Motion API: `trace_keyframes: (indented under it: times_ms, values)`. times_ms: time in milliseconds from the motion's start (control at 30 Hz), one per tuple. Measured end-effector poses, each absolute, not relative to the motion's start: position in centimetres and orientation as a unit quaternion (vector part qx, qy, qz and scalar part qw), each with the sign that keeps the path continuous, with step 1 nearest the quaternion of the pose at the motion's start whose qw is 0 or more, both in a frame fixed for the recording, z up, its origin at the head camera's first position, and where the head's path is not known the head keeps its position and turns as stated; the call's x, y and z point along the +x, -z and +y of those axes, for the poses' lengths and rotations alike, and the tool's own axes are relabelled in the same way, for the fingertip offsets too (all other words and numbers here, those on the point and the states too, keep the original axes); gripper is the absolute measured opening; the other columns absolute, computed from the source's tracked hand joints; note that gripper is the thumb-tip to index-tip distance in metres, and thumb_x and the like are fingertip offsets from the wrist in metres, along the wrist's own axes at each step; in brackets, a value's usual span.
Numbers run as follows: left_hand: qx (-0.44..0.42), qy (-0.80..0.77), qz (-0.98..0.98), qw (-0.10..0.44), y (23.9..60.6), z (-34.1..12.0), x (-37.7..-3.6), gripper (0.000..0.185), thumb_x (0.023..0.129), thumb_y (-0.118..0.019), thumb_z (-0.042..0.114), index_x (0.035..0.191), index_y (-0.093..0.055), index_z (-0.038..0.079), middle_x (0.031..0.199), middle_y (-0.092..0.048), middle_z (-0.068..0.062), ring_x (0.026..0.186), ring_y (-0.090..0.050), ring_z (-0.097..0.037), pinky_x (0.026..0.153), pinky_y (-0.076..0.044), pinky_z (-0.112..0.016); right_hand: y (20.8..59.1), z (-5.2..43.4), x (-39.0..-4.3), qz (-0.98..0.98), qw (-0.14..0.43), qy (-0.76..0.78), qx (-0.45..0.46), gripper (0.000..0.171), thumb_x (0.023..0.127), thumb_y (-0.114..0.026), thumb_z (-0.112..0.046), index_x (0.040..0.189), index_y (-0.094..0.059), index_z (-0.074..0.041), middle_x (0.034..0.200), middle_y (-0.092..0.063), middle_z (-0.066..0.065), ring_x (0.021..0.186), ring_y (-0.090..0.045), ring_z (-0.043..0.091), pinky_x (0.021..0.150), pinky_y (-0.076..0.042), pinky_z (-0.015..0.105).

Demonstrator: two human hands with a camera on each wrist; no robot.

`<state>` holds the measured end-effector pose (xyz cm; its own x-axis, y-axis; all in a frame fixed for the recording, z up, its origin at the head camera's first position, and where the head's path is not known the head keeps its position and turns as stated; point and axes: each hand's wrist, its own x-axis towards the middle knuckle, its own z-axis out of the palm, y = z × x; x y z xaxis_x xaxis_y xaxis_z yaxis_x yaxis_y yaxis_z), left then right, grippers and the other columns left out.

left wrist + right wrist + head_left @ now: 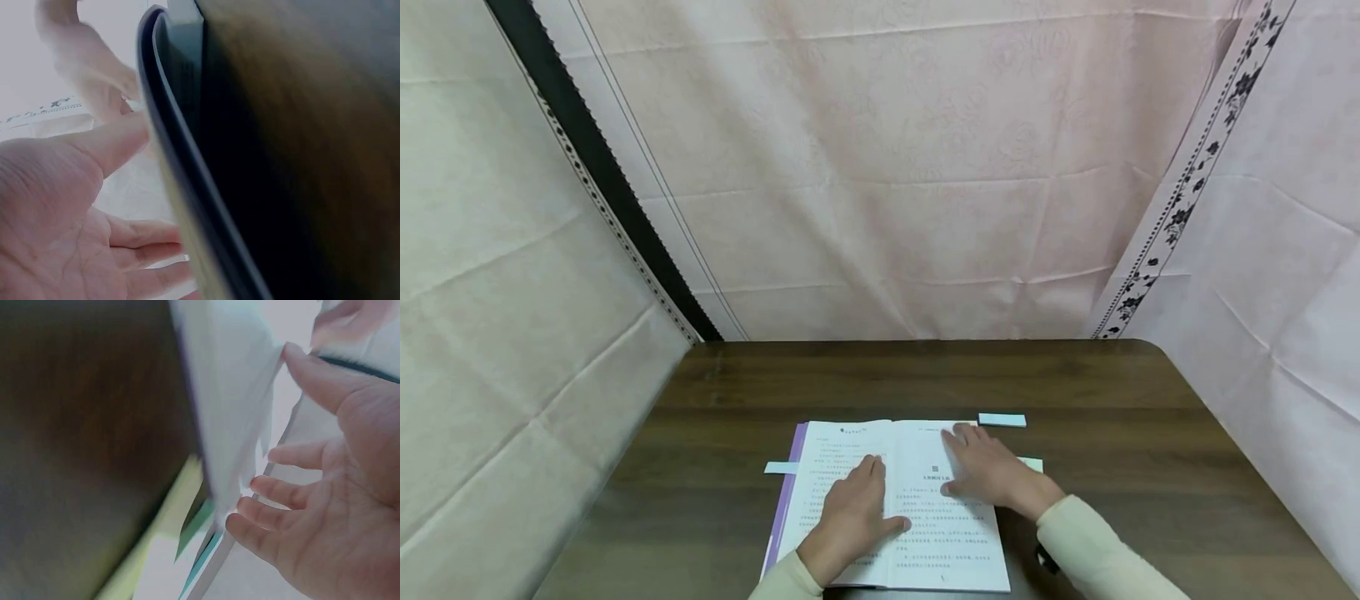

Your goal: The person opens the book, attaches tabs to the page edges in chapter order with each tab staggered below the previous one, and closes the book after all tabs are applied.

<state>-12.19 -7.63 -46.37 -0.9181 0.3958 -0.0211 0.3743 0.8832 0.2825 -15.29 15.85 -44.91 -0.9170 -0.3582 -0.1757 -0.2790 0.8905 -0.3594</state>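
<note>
An open book [943, 542] with printed pages and a purple cover edge [784, 504] lies near the front of the wooden table. My left hand [853, 517] rests on its left page, thumb stretched across the centre fold. Over the upper right page is my right hand [988, 471], fingers spread and fingertips touching the paper. In the left wrist view, the left palm [50, 212] faces the book with straight fingers. Seen from the right wrist, the right hand [331, 494] has its fingertips against the page. Both hands cover some of the print.
Pale tabs stick out from the book: one light blue tab [781, 468] at left and a greenish one [1032, 464] beside the right wrist. A light blue strip [1002, 420] shows at the top right corner. Light patterned cloth [887, 208] hangs behind the table [737, 400].
</note>
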Motion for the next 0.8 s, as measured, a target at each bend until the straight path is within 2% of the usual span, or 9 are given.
trace_keyframes:
  times_ms: [100, 200, 367, 533, 600, 733, 800]
  values:
    - [0.188, -0.142, 0.971, 0.042, 46.2, -7.3, -12.2, 0.1, 0.078, -0.093, 0.048, 0.143, -0.052, -0.015, 0.144, -0.057, -0.028, 0.129, -0.061, -0.042, 0.097, -0.056, -0.056, 44.8, 16.5, -17.1, 0.971, 0.107, 0.152, -0.148, 0.096, 0.086, -0.088, -0.042, 0.156, -0.043, 0.005, 0.158, -0.041, 0.029, 0.147, -0.038, 0.048, 0.118, -0.034, 0.065]
    - [0.182, -0.141, 0.972, 0.049, 46.0, -7.0, -12.2, 0.1, 0.076, -0.094, 0.047, 0.143, -0.052, -0.014, 0.142, -0.057, -0.026, 0.126, -0.062, -0.041, 0.096, -0.057, -0.054, 44.8, 16.9, -18.3, 0.974, 0.101, 0.143, -0.141, 0.098, 0.083, -0.091, -0.044, 0.155, -0.046, 0.005, 0.155, -0.044, 0.027, 0.144, -0.041, 0.047, 0.117, -0.034, 0.066]
    - [0.178, -0.13, 0.973, 0.064, 45.9, -6.8, -12.2, 0.1, 0.076, -0.094, 0.048, 0.144, -0.052, -0.012, 0.14, -0.058, -0.023, 0.123, -0.064, -0.039, 0.093, -0.058, -0.051, 44.8, 16.5, -18.6, 0.977, 0.101, 0.122, -0.143, 0.089, 0.082, -0.091, -0.042, 0.149, -0.054, 0.002, 0.153, -0.05, 0.023, 0.143, -0.043, 0.047, 0.117, -0.032, 0.068]
    - [0.181, -0.109, 0.976, 0.058, 45.7, -6.7, -12.3, 0.099, 0.075, -0.094, 0.049, 0.142, -0.053, -0.012, 0.13, -0.06, -0.02, 0.099, -0.066, -0.028, 0.078, -0.06, -0.041, 44.7, 15.8, -18.4, 0.981, 0.078, 0.098, -0.147, 0.08, 0.08, -0.092, -0.04, 0.143, -0.061, -0.001, 0.148, -0.056, 0.02, 0.138, -0.047, 0.045, 0.114, -0.036, 0.065]
    - [0.18, -0.109, 0.976, 0.058, 45.7, -6.7, -12.3, 0.099, 0.075, -0.094, 0.048, 0.142, -0.053, -0.013, 0.13, -0.06, -0.021, 0.098, -0.066, -0.028, 0.077, -0.06, -0.041, 44.7, 15.6, -18.4, 0.983, 0.068, 0.092, -0.147, 0.077, 0.079, -0.093, -0.039, 0.14, -0.064, -0.003, 0.146, -0.057, 0.019, 0.137, -0.048, 0.044, 0.113, -0.037, 0.064]
    - [0.177, -0.112, 0.976, 0.063, 45.6, -6.7, -12.3, 0.099, 0.076, -0.093, 0.048, 0.143, -0.053, -0.013, 0.135, -0.059, -0.023, 0.108, -0.067, -0.033, 0.084, -0.061, -0.046, 44.7, 15.5, -18.3, 0.983, 0.056, 0.09, -0.148, 0.074, 0.077, -0.094, -0.039, 0.137, -0.065, -0.005, 0.144, -0.059, 0.017, 0.135, -0.049, 0.043, 0.112, -0.038, 0.064]
    - [0.177, -0.113, 0.976, 0.064, 45.5, -6.7, -12.4, 0.099, 0.076, -0.093, 0.048, 0.143, -0.052, -0.013, 0.135, -0.059, -0.023, 0.106, -0.067, -0.032, 0.083, -0.061, -0.046, 44.6, 15.6, -18.3, 0.983, 0.053, 0.091, -0.152, 0.075, 0.077, -0.094, -0.04, 0.136, -0.065, -0.004, 0.142, -0.06, 0.017, 0.134, -0.05, 0.043, 0.11, -0.039, 0.064]
